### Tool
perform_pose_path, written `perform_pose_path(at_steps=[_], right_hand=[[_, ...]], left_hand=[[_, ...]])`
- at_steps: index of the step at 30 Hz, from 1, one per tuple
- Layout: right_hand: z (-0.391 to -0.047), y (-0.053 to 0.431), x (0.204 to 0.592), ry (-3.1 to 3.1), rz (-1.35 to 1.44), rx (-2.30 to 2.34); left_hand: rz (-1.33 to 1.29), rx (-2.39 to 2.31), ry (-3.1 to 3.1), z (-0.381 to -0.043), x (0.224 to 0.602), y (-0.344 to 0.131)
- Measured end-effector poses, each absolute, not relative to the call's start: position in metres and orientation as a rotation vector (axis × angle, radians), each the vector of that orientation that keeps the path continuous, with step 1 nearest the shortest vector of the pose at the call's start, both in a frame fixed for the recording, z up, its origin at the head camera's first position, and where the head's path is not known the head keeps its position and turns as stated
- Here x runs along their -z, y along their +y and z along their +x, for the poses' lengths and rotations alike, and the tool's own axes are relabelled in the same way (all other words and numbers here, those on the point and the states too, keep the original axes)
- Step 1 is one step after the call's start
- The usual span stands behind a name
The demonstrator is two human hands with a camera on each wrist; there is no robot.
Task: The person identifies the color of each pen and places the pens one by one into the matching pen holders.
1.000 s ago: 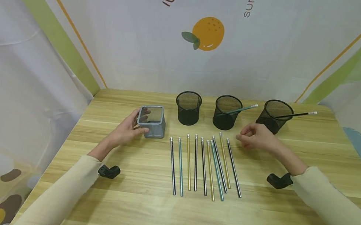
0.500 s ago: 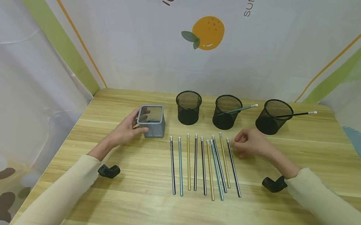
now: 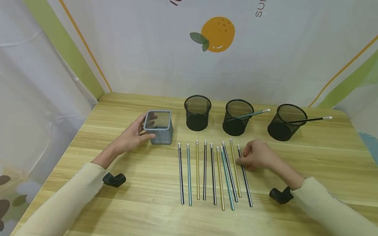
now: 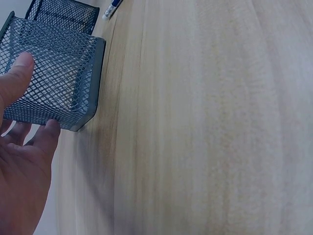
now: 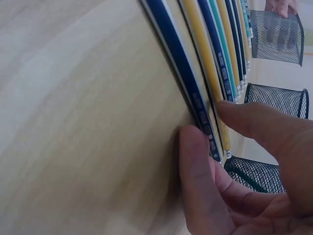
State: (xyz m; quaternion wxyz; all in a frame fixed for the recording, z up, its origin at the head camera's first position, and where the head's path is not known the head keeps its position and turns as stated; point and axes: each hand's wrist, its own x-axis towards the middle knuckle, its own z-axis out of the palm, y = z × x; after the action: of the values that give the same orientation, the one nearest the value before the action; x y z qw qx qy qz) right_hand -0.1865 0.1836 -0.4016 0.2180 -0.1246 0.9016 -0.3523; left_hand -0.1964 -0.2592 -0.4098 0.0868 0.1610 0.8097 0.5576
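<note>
My left hand [image 3: 131,136] grips a square grey mesh pen holder [image 3: 162,135], thumb on its near side and fingers round its left side. The holder stands upright on the table. My right hand [image 3: 259,156] is at the eraser end of the rightmost dark blue pencil [image 3: 246,185]. In the right wrist view, the index finger lies along one side of that pencil [image 5: 173,46] and the thumb is on the other, over a yellow pencil [image 5: 198,34]; a small gap shows between the fingertips. Several more pencils, blue, teal, yellow and black, lie in a row, erasers away from me.
Three round black mesh pen holders stand at the back: the left one [image 3: 197,121], the middle one [image 3: 234,126] with a teal pencil [image 3: 253,114] leaning out, the right one [image 3: 280,129] with a black pencil [image 3: 311,120]. A printed curtain [image 3: 147,51] hangs behind the table [image 3: 149,222].
My right hand has moved left and toward me, from beside the right black holder to the rightmost pencil. My left hand and the grey holder stay put.
</note>
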Motion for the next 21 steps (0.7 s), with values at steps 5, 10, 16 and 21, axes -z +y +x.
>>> perform_pose_path(at_steps=[5, 10, 16, 21], right_hand=[[-0.1866, 0.1808, 0.4036, 2.500, -0.297, 0.925], [-0.1869, 0.1789, 0.4025, 2.498, -0.300, 0.920], [-0.1883, 0.1776, 0.4037, 2.487, -0.300, 0.919], [-0.1889, 0.1778, 0.4042, 2.500, -0.333, 0.893]], left_hand=[[0.486, -1.668, 2.409, -0.1963, 0.4102, -0.2592], [0.485, -1.676, 2.404, -0.1966, 0.4107, -0.2593], [0.480, -1.669, 2.409, -0.1961, 0.4113, -0.2599], [0.480, -1.672, 2.410, -0.1963, 0.4105, -0.2593]])
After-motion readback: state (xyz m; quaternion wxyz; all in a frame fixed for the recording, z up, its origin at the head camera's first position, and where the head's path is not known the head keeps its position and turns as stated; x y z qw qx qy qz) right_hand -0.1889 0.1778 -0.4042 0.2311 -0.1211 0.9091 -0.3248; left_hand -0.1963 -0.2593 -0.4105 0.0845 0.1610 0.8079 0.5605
